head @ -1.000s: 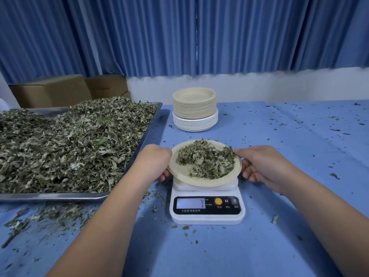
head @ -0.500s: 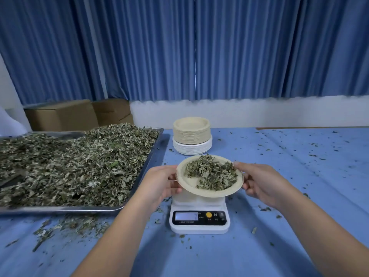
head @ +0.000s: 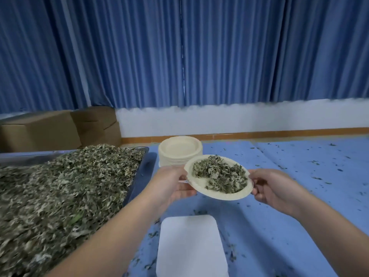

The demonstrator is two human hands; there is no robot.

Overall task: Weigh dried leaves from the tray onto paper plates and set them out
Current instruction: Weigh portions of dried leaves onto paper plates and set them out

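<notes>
A paper plate [head: 199,187] heaped with dried leaves [head: 219,176] hangs in the air above the table, tilted slightly. My left hand [head: 171,184] grips its left rim and my right hand [head: 273,186] grips its right rim. Below it the white scale [head: 189,244] stands bare, its display out of sight. A metal tray [head: 139,176] piled with dried leaves [head: 60,196] fills the left side. A stack of paper plates [head: 179,150] stands just behind the held plate.
Blue cloth [head: 299,176] covers the table, strewn with leaf bits. Cardboard boxes [head: 60,128] sit behind the tray at the back left. Blue curtains hang along the far wall.
Both hands have lifted the filled plate off the scale and carried it up and forward. The camera has tilted upward, so the scale now sits at the bottom edge.
</notes>
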